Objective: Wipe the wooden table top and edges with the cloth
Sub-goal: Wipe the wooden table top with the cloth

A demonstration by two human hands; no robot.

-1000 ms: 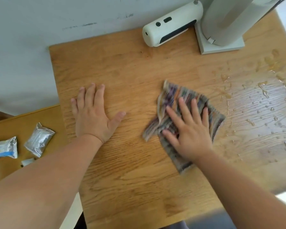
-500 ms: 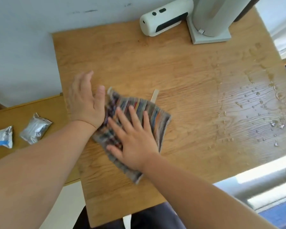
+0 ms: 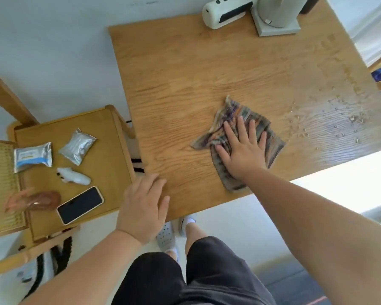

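The wooden table (image 3: 185, 73) fills the upper middle of the head view. A crumpled striped cloth (image 3: 229, 115) lies near its front edge, right of centre. My right hand (image 3: 242, 148) presses flat on the cloth with fingers spread. My left hand (image 3: 144, 205) rests at the table's front left corner, fingers loosely bent over the edge, holding nothing. Water drops (image 3: 339, 122) cover the table's right part.
A white device (image 3: 224, 11) and a grey stand base (image 3: 275, 25) sit at the table's back edge. To the left a lower wooden chair (image 3: 110, 133) carries a phone (image 3: 80, 204), two foil packets (image 3: 78, 146), a small white bottle (image 3: 75, 176). My legs and shoes are below the front edge.
My right hand slid the cloth left across the table, then back right toward the wet area. My left hand drew back from the tabletop to the front left corner. The view pulled back.
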